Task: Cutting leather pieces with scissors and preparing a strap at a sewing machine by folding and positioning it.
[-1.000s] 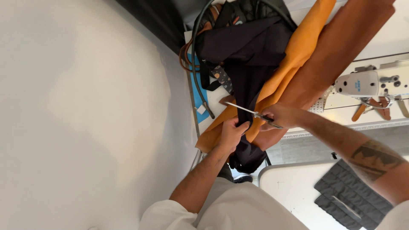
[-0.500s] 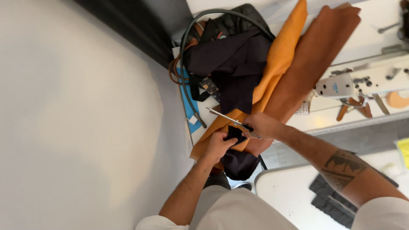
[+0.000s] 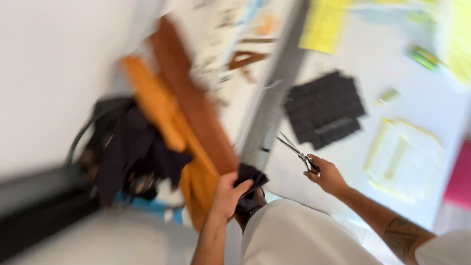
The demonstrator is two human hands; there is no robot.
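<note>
Two hands work close together: the left hand (image 3: 226, 196), its grip closed on a dark fabric scrap (image 3: 249, 177), and the right hand (image 3: 327, 175) just beside, gripping scissors (image 3: 296, 151) whose part-open blades angle away across the desk (image 3: 382, 64), toward black stacked pieces (image 3: 324, 109).

Black pieces (image 3: 324, 110) on white table (image 3: 373, 73)

A plain white wall (image 3: 54, 73) fills the left side, a white worktable (image 3: 373, 64) (blurred, with yellow papers (image 3: 321, 24) at its far edge) spreads to the right, and a grey table edge (image 3: 270, 113) runs between them.
</note>
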